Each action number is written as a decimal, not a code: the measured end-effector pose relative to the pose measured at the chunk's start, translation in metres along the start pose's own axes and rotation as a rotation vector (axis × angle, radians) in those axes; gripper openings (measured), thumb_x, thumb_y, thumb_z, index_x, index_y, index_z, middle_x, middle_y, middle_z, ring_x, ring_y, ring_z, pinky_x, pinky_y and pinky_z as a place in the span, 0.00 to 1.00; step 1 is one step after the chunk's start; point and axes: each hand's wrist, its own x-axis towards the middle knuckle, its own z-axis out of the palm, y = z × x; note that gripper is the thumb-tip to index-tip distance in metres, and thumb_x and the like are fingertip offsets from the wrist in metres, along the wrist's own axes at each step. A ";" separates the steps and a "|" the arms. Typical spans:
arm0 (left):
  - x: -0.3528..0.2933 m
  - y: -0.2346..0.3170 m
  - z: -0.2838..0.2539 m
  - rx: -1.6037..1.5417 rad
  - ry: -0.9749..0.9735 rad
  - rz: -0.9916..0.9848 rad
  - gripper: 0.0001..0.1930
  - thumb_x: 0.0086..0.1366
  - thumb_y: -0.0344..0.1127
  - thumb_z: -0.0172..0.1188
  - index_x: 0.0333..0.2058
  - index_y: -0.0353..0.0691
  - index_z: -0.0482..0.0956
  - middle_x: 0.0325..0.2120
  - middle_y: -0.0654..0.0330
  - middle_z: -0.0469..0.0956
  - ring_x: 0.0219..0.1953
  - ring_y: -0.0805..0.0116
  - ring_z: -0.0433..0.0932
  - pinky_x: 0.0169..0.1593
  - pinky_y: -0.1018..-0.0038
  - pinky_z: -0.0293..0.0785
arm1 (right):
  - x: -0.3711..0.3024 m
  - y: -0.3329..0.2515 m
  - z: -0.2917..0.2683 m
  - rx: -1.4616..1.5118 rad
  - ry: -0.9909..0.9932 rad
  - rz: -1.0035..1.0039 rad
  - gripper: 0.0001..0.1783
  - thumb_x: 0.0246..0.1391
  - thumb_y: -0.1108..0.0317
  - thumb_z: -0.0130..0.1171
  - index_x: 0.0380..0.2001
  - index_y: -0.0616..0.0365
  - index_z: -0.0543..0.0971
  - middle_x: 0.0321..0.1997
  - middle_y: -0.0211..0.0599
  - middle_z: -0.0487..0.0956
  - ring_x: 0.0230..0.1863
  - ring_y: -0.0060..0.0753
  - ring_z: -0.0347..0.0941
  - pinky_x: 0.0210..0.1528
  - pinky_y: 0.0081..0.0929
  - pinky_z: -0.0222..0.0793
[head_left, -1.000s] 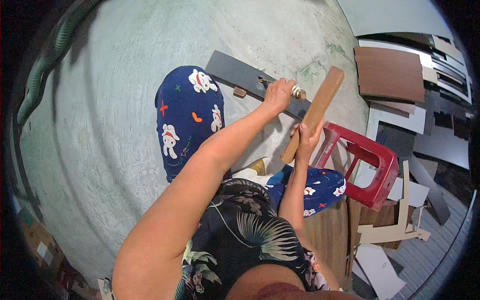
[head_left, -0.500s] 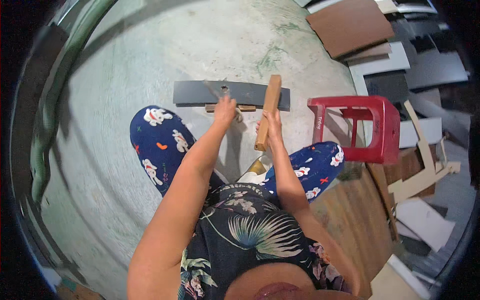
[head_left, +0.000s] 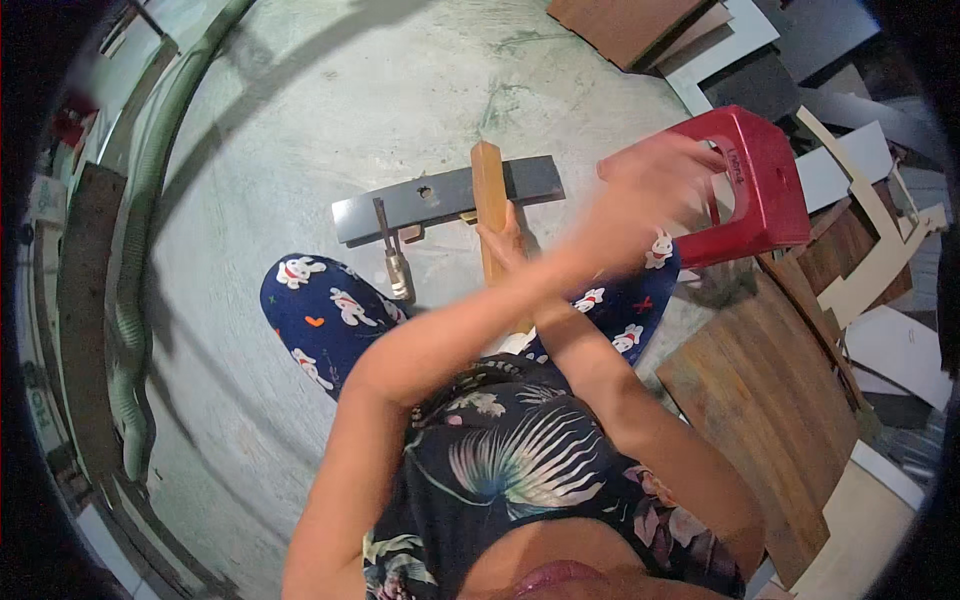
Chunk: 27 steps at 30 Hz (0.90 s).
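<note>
My right hand is closed around a square wooden bar, which crosses over a dark grey board. The board has a small rough hole left of the bar and rests on little wooden blocks. A chisel lies left of the bar, its blade tip over the board's near edge and its handle end toward my left knee. Crossing above my right forearm, my left hand is at the red plastic stool. Motion smears its fingers, so whether it touches the stool or holds anything is unclear.
Several wooden and white panels are piled along the right side, with a brown board near my right knee. At the left, a long green tube runs beside a dark beam. Pale concrete floor surrounds the board.
My left hand has left the board and swung right to the stool; the chisel now lies by the board. The bar, in my right hand, has moved left over the board, which sits more tilted.
</note>
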 end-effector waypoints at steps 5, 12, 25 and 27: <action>-0.071 0.048 0.141 -0.764 -1.155 -0.407 0.26 0.74 0.51 0.42 0.38 0.30 0.78 0.36 0.50 0.79 0.43 0.61 0.74 0.53 0.65 0.67 | -0.025 -0.047 0.022 0.145 -0.164 -0.007 0.49 0.45 0.58 0.67 0.68 0.52 0.55 0.59 0.52 0.72 0.59 0.49 0.69 0.58 0.40 0.66; -0.085 0.069 0.106 -0.534 -0.975 -0.343 0.25 0.75 0.47 0.40 0.41 0.26 0.75 0.39 0.38 0.78 0.43 0.47 0.76 0.50 0.58 0.69 | -0.018 -0.080 0.015 0.383 -0.158 -0.040 0.53 0.44 0.60 0.67 0.70 0.60 0.51 0.65 0.57 0.64 0.65 0.49 0.62 0.65 0.36 0.59; -0.114 0.068 0.071 -0.413 -0.830 -0.156 0.24 0.74 0.41 0.41 0.58 0.24 0.64 0.54 0.35 0.68 0.58 0.41 0.67 0.61 0.57 0.62 | -0.012 -0.071 0.014 0.354 -0.058 -0.012 0.51 0.45 0.56 0.66 0.69 0.58 0.54 0.60 0.57 0.71 0.60 0.53 0.69 0.60 0.37 0.65; -0.117 0.073 0.061 -0.356 -0.798 -0.216 0.23 0.74 0.40 0.42 0.58 0.26 0.64 0.56 0.36 0.68 0.59 0.41 0.66 0.62 0.57 0.62 | -0.019 -0.076 0.015 0.345 -0.077 -0.010 0.50 0.45 0.55 0.66 0.68 0.58 0.54 0.60 0.56 0.72 0.61 0.52 0.69 0.60 0.38 0.65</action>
